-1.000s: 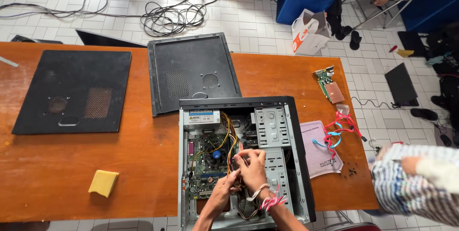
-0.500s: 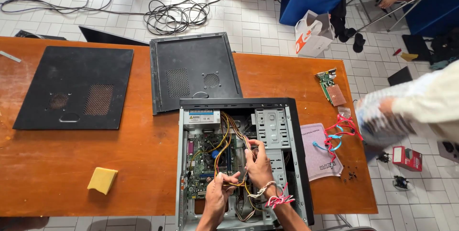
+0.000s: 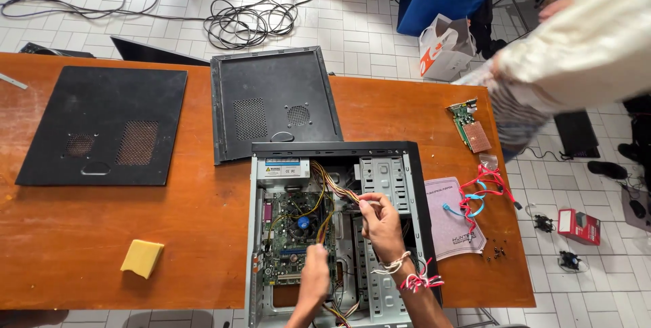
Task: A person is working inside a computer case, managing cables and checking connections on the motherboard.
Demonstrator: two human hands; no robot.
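So there's an open computer case (image 3: pixel 337 233) lying on its side on the wooden counter (image 3: pixel 196 233), and the person has both hands down inside it. The right hand (image 3: pixel 381 223) is pinching a bundle of coloured wires (image 3: pixel 332 189) between its fingertips, just right of the green motherboard (image 3: pixel 297 236). The left hand (image 3: pixel 315 277) is lower in the case, at the bottom edge of that motherboard, fingers curled down among the wires there (can't tell if it's actually gripping anything, the fingertips are hidden). The two hands are near each other but not touching.

Behind the case, touching its far edge, lies one black side panel (image 3: pixel 274 101), and a second black panel (image 3: pixel 105 124) sits well off to the case's left. A yellow sponge (image 3: pixel 142 258) is on the counter left of the case, near the front edge. Right of the case there's a pinkish booklet (image 3: pixel 451 223) with red and blue cables (image 3: pixel 481 192) just beside it, and a small green expansion card (image 3: pixel 469 126) further back. Someone else's sleeve (image 3: pixel 576 56) is reaching in blurred from the far right
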